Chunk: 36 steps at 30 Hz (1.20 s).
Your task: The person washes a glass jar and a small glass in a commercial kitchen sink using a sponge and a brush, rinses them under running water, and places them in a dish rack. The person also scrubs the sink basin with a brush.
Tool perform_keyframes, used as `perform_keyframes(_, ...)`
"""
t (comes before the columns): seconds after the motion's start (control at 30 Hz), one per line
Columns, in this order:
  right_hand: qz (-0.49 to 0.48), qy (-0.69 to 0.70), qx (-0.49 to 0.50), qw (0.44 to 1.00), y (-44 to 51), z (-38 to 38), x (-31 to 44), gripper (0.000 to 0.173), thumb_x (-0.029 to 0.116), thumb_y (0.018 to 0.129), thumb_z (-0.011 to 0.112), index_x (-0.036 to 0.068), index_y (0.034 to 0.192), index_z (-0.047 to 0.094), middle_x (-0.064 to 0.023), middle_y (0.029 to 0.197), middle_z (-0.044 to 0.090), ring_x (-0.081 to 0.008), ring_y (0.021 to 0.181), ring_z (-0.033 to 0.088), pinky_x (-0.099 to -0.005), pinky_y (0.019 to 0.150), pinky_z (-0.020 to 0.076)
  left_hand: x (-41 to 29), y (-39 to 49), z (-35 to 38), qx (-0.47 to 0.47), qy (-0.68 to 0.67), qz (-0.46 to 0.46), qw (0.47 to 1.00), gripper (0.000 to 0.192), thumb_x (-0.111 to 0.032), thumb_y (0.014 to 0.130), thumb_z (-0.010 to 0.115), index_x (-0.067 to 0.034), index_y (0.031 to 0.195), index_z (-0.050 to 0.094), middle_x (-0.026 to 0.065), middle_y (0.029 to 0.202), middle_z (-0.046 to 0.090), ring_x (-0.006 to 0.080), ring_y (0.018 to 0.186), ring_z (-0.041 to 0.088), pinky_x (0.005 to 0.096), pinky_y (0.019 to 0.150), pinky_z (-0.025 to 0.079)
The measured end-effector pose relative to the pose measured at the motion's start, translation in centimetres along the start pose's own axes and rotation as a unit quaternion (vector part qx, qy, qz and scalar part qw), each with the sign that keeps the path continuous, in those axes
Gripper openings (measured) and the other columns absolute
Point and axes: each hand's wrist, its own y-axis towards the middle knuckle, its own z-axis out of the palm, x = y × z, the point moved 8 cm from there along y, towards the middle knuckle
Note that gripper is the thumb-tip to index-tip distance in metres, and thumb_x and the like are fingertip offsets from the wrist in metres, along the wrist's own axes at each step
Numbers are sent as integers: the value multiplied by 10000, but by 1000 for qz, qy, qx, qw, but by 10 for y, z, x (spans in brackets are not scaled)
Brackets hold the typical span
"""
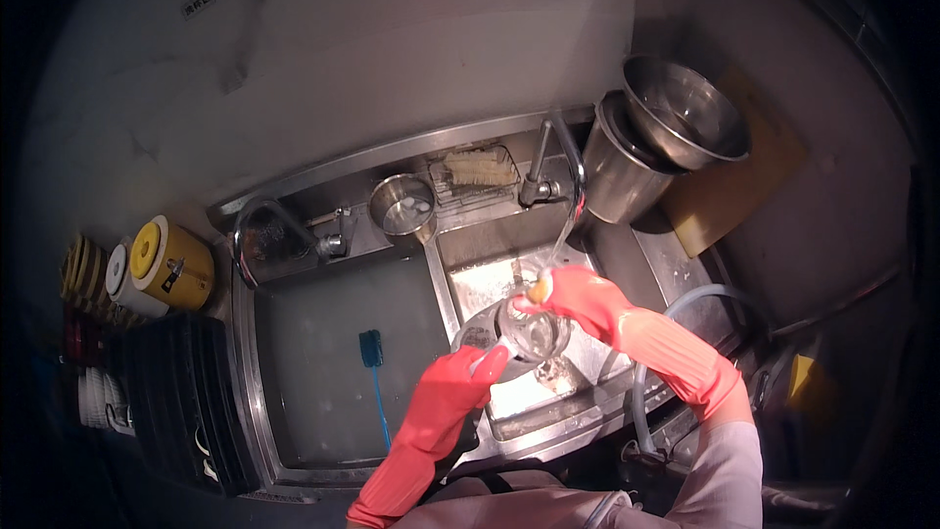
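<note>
Both of my hands wear red rubber gloves. My left hand [463,378] grips a clear vessel [518,334], apparently a pitcher, by a whitish part at its near left side. The vessel is tilted over the right sink basin [584,375]. My right hand [584,301] holds a small yellow piece [542,289], possibly a sponge, at the vessel's far rim. Its fingertips touch the rim, and the glove partly hides the piece. A thin stream of water falls from the right tap [576,184] just beyond my right hand.
A blue long-handled brush [372,349] lies in the left basin's cloudy water [316,389]. Behind stand a metal pot [402,207], a wire basket [474,195] and the left tap [253,235]. Steel bowls [687,114] top a tall pot [624,176]. Black crates [180,397] stand left; a hose [646,382] curves right.
</note>
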Motion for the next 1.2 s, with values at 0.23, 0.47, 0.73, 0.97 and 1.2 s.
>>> perform_keyframes(0.23, -244, -343, -9, 907, 22, 24, 40, 339, 429, 904, 719, 105, 958, 808, -182, 946, 767, -369, 877, 745, -450, 754, 563, -12, 9, 7, 49, 56, 44, 996, 386, -398, 989, 706, -36, 854, 692, 100, 765, 589, 204, 650, 535, 344, 646, 457)
perform_keyframes(0.47, 12, -92, 18, 996, 1, 0, -17, 544, 622, 897, 721, 83, 935, 787, -154, 748, 705, -267, 699, 721, -437, 674, 540, -17, -2, -4, -25, 41, 74, 996, 471, -412, 977, 692, 42, 855, 675, 67, 771, 626, 138, 699, 550, 324, 660, 442)
perform_keyframes(0.73, 74, 294, 272, 913, -16, 42, -61, 436, 446, 950, 809, 24, 1038, 745, -88, 799, 710, -167, 547, 644, -333, 492, 540, -36, -8, -23, -20, 152, 142, 978, 487, -384, 1007, 609, 52, 789, 615, 77, 736, 611, 152, 658, 542, 315, 639, 438)
perform_keyframes(0.97, -277, 659, 270, 645, -6, -6, -48, 165, 189, 890, 806, 88, 929, 681, -117, 949, 713, -251, 877, 726, -402, 755, 589, 9, 22, -53, -54, -65, 152, 985, 702, -636, 1072, 469, -51, 698, 573, 67, 602, 560, 192, 516, 531, 325, 524, 424)
perform_keyframes(1.2, -265, 506, -28, 820, -3, 0, -22, 802, 303, 989, 756, 37, 1637, 365, -108, 1561, 530, -198, 1425, 537, -333, 1148, 473, 46, 81, -28, 72, -295, 124, 945, 863, -750, 1061, 243, -58, 748, 652, 5, 412, 382, 217, 277, 337, 386, 306, 306)
